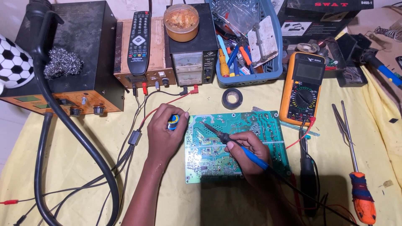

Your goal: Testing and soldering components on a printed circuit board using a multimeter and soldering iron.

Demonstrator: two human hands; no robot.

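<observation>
Your right hand [247,151] was pinched around the blue handle of a soldering iron [234,144], held like a pen, its tip resting on the upper left part of the green circuit board [234,146]. The board lay flat on the yellow cloth [83,167], in front of the power supply [190,62] and just left of the orange multimeter [302,86]. Your left hand [164,132] was curled beside the board's left edge, fingers closed on a small blue and yellow spool [173,121], likely solder. I judged the main risk to be the hot tip sliding onto neighbouring pads and bridging them, since nothing clamped the board and your left hand was off it. The red lead [167,102] trailing close to your left hand could have snagged and tugged your grip, and the iron's cable could have dragged across the probes [305,167] at your right
</observation>
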